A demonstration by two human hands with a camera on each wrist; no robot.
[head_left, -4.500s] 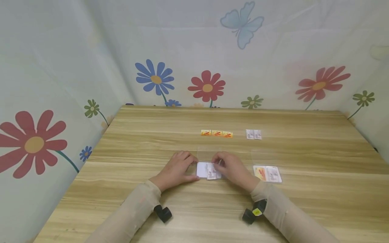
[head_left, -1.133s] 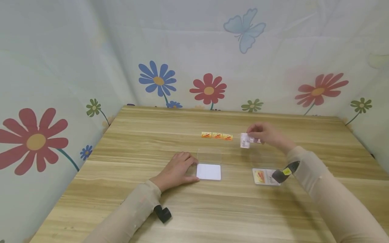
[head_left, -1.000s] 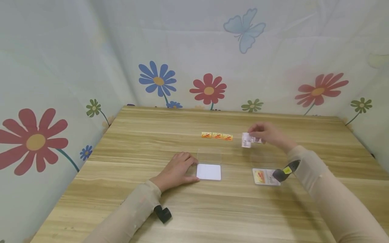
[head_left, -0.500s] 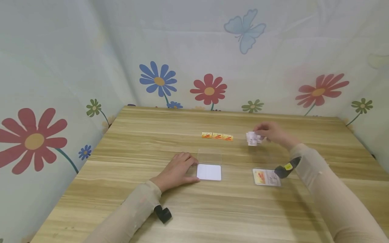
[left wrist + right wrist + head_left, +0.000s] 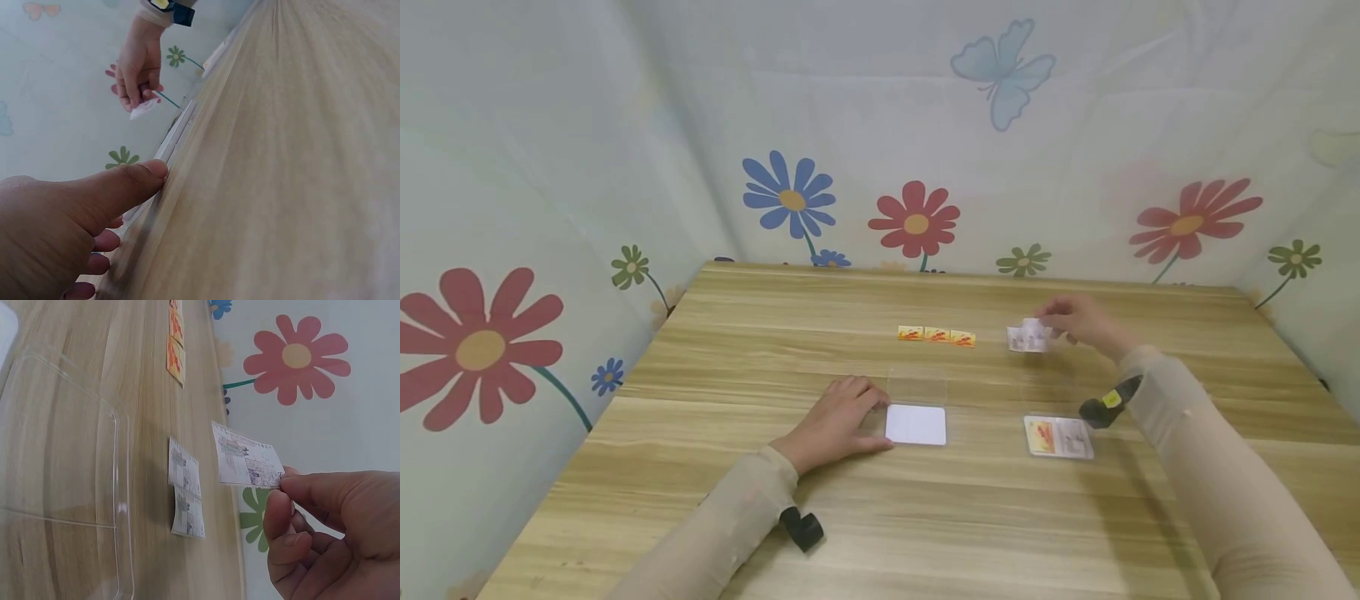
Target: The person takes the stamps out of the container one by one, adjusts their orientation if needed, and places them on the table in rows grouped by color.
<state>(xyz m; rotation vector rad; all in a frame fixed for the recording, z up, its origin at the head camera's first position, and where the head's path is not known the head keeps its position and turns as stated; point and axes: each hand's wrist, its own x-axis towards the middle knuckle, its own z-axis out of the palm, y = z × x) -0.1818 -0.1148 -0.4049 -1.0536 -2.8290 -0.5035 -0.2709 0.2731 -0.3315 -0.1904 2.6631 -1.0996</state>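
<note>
In the head view my right hand [image 5: 1086, 323] is raised over the back right of the table. It pinches a pale printed stamp [image 5: 247, 456] by one edge between thumb and fingers. Below it, in the right wrist view, two similar pale stamps [image 5: 187, 487] lie side by side on the wood. My left hand [image 5: 838, 421] rests at the left edge of a flat clear case with a white base [image 5: 916, 425], its thumb touching the near corner. The transparent lid [image 5: 917, 386] of that case lies opened backward.
Three yellow-red stamps [image 5: 937, 335] lie in a row at the back. A second clear case [image 5: 1058, 437], at right, holds a yellow-red stamp and a pale one. A floral curtain [image 5: 850, 100] hangs behind the wooden table [image 5: 775, 333].
My right hand has carried a pale stamp from the left case to the back right. Lately it has moved rightward over the two lying stamps. My left hand stays put.
</note>
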